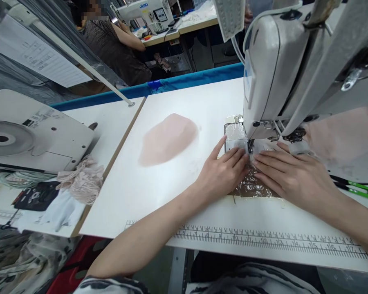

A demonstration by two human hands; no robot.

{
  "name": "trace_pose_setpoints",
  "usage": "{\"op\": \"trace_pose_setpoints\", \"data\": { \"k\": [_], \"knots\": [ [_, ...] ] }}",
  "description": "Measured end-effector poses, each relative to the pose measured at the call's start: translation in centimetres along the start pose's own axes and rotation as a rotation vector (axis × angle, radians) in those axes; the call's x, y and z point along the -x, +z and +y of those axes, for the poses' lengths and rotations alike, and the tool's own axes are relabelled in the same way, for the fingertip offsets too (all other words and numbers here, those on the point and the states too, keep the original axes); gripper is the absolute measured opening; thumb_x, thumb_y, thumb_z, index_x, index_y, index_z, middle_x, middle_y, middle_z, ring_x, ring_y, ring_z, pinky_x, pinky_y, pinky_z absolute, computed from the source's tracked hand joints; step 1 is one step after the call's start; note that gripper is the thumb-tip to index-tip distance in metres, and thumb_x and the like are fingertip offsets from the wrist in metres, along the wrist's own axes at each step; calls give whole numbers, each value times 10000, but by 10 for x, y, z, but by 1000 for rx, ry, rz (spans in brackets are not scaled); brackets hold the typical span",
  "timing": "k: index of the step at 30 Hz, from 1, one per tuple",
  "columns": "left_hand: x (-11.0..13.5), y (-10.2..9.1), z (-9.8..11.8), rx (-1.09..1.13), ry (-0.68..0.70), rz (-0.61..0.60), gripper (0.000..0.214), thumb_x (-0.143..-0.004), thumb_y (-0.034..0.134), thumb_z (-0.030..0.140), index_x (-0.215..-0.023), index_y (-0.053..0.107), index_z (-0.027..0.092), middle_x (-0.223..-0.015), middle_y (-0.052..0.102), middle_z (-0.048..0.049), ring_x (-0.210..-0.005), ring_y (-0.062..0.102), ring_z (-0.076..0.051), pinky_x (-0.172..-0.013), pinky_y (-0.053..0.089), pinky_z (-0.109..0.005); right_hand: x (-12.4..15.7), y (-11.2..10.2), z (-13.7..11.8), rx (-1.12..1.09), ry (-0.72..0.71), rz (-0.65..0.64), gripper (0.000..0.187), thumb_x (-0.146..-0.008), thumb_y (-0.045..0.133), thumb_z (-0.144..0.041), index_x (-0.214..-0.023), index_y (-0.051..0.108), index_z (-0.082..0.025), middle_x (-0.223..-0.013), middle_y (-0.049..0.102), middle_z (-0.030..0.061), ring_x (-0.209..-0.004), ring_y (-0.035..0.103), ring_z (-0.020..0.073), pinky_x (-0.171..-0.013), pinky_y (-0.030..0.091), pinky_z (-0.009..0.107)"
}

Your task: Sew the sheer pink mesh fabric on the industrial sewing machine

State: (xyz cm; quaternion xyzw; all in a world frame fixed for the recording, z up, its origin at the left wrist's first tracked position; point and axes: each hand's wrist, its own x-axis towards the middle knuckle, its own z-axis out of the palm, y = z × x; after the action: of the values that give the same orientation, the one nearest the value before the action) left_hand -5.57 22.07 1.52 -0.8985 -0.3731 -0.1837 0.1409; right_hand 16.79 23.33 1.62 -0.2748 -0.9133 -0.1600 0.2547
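Note:
At the sewing machine [270, 69], both hands meet close to the presser foot [250, 143]. My left hand [223, 171] lies left of it, its outer finger stretched over the metal plate [234, 132] and its other fingers bent together; whatever lies under their tips is hidden. My right hand [294, 173] rests palm down on the other side, fingers stretched out nearly flat. Some thin pale material seems to show between the fingertips, too small to make out. Clear tape over a brown patch [254, 185] is just below the hands.
A pale pink fabric piece [170, 139] lies left on the white table [125, 196]; more pink fabric [346, 132] is behind my right hand. Green-handled scissors [363, 190] lie at right. Another machine [33, 130] stands left, beside bundled thread [82, 179]. A person [113, 49] sits beyond.

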Motion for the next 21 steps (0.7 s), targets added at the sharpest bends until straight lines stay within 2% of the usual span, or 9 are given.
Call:
{"op": "trace_pose_setpoints", "data": {
  "k": [5,13,17,21],
  "knots": [
    [0,1,-1,29,-40,-28,326,-1017,503,292,-1221,676,106,-1252,702,-120,-1196,661,-233,-1247,288,-537,1,0,0,22,-10,-14,249,-973,557,-212,-1106,755,-137,-1121,749,102,-971,723,261,-879,560,441],
    [-1,4,-3,-15,-32,37,339,-1037,460,313,-1189,687,113,-1222,720,-98,-1152,681,-220,-1218,345,-541,1,0,1,39,-21,-31,250,-959,588,-200,-1131,736,-96,-1134,741,137,-955,725,265,-881,532,424],
    [-3,7,-6,-5,-64,20,363,-1036,461,341,-1226,671,113,-1247,707,-101,-1195,656,-235,-1218,336,-552,-1,2,3,14,18,-25,241,-950,602,-204,-1133,739,-128,-1122,748,118,-980,721,276,-892,526,440],
    [-5,8,-9,15,-109,-10,380,-1037,457,368,-1246,664,128,-1281,690,-97,-1263,610,-258,-1210,343,-549,-2,5,6,47,20,-47,253,-980,542,-203,-1122,741,-138,-1138,744,105,-1003,717,282,-866,546,451]
  ]
}}
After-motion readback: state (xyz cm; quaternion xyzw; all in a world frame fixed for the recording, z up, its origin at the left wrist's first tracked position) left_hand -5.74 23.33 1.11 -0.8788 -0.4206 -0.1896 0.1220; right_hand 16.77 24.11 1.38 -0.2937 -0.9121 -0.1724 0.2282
